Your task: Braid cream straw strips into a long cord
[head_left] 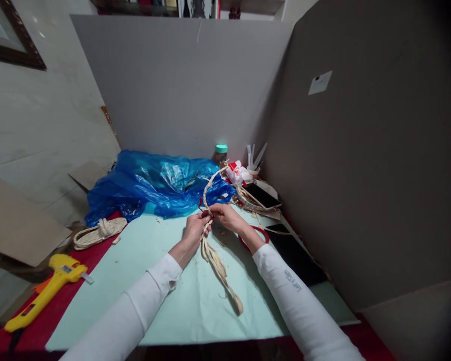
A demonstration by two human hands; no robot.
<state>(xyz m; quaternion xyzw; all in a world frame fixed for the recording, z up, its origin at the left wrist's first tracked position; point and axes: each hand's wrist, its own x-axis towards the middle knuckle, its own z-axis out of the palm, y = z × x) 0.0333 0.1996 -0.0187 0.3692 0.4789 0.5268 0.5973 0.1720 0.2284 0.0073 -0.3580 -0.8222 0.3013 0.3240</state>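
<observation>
Straw-colored braid (207, 193) is over the middle of the table (146, 291): top length looks plaited, lower strands (218, 271) hang loose, so that bit's undone. Left hand (193, 229) and right hand (227, 216) both pinch it midway. Woven slipper (101, 233) off left seems finished.

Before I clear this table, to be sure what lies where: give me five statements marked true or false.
1. The left hand and right hand meet at the braided straw. True.
2. The glue gun is right of the hands. False: the glue gun is left.
3. A blue bag lies beyond the hands. True.
4. The jar has a red lid. False: the lid is green.
5. Loose strands trail toward the person. True.
</observation>
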